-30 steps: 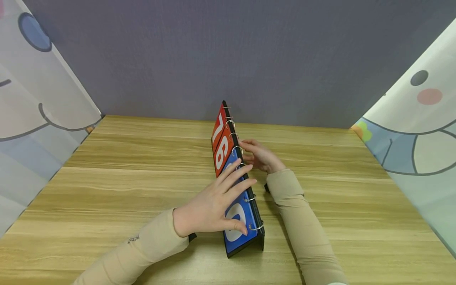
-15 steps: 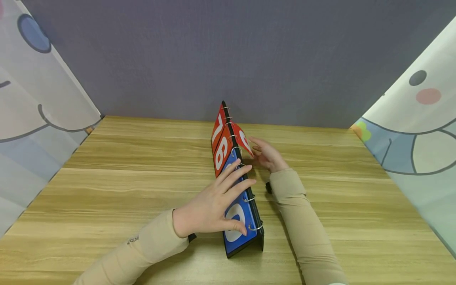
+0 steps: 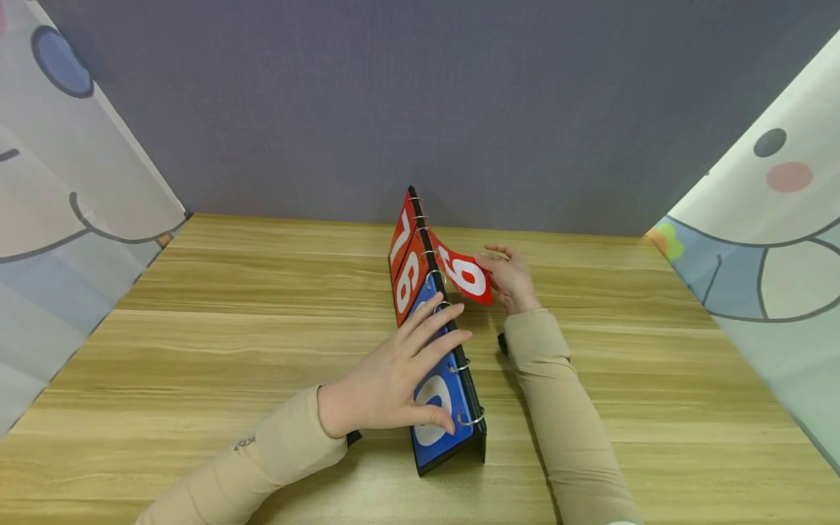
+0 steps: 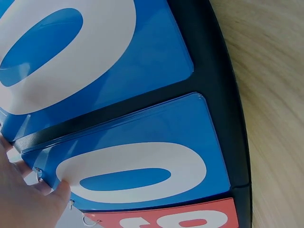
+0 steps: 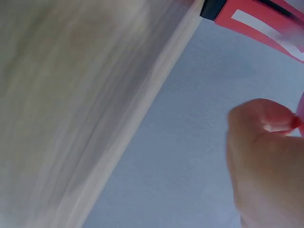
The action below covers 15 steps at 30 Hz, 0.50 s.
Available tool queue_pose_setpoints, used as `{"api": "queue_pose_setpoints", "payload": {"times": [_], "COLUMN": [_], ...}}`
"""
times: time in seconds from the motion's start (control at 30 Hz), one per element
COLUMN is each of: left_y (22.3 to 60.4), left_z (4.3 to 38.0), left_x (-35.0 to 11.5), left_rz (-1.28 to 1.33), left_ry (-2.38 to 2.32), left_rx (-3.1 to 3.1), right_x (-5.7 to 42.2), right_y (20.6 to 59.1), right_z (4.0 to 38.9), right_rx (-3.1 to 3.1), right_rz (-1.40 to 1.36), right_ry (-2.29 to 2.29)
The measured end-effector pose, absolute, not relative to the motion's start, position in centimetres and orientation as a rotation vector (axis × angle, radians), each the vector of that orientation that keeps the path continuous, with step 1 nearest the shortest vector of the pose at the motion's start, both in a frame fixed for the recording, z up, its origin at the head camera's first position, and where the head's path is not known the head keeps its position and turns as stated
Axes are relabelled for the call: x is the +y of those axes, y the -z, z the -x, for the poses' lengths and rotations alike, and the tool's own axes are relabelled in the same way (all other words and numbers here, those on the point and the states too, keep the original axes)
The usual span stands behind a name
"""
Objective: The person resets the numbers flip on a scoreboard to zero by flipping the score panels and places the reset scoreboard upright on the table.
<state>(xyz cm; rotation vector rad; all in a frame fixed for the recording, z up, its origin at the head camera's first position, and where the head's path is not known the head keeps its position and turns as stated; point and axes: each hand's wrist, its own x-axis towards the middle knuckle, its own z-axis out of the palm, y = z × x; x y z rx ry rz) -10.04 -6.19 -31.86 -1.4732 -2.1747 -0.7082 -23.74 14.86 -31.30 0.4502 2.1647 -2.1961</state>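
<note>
A black tent-shaped flip scoreboard (image 3: 469,390) stands on the table, its number cards hung on metal rings along the top ridge. My left hand (image 3: 397,375) lies with fingers spread over the blue cards (image 3: 449,445), fingertips at the ridge. In the left wrist view, the thumb side of that hand (image 4: 33,202) overlaps a blue zero card (image 4: 190,128). On the far side, my right hand (image 3: 515,281) pinches the outer edge of a lifted red number card (image 3: 464,274), still on its rings. In the right wrist view, the right hand (image 5: 266,156) has its fingertips together at a red edge.
Two red cards (image 3: 403,262) rest on the scoreboard's left face. The wood-grain table (image 3: 230,313) extends to both sides. A grey panel (image 3: 420,102) rises behind it, with cartoon-printed curtains (image 3: 741,211) at the left and right.
My right hand has moved right, away from the ridge, and now holds a red card swung outward from the scoreboard's right side. My left hand has stayed in place.
</note>
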Motion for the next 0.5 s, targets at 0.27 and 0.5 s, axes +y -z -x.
{"api": "queue_pose_setpoints", "payload": {"times": [0.27, 0.5], "left_y": [31.78, 31.72], "left_z": [9.97, 9.95], "left_x": [-6.22, -6.25], "left_rz": [1.472, 1.470], "left_ry": [0.701, 0.701], "left_rx": [-2.193, -2.207], "right_x": [14.73, 15.14], "right_y": [31.32, 31.43], "right_z": [23.69, 23.51], "right_rx": [2.272, 2.276], "right_rz": [-0.551, -0.563], "right_ry": [2.285, 2.326]}}
